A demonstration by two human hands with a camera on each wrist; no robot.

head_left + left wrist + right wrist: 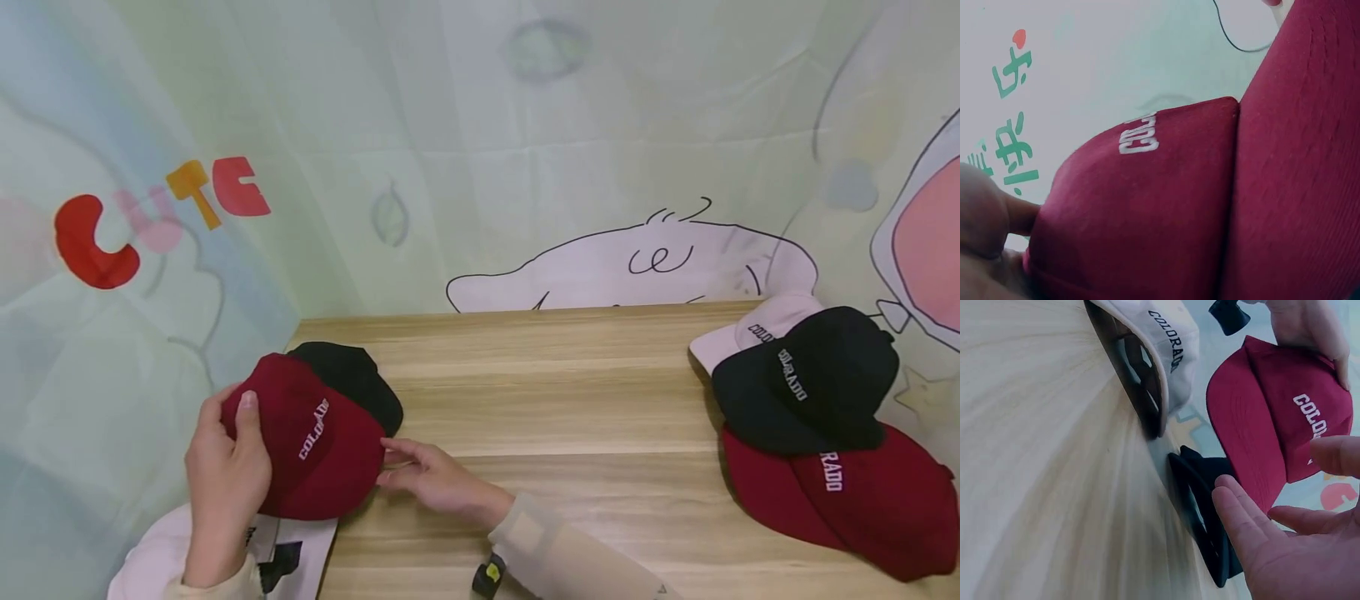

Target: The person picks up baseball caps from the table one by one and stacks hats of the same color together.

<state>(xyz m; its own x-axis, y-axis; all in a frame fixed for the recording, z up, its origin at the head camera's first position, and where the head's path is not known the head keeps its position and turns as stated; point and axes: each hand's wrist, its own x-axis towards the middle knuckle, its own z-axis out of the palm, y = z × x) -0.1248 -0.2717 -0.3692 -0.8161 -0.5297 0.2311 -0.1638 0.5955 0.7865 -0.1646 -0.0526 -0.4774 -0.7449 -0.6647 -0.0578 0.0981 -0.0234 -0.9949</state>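
Observation:
A dark red baseball cap (330,475) with white COLORADO lettering is held up at the left of the table. My left hand (228,467) grips it by the crown, thumb on the outer cloth. The fingers of my right hand (442,479) are extended at the edge of its brim; whether they touch it I cannot tell. Behind the red cap a black cap (356,379) sits on the table, partly hidden. Nearer me lies a white cap (153,558), half covered by my left arm; its dark lettering shows in the right wrist view.
At the table's right side, three caps overlap: a pale pink cap (787,312) at the back, a black cap (840,367) in the middle and another red cap (892,508) in front. Printed curtains (480,167) hang behind the wooden table (540,383) and along its left.

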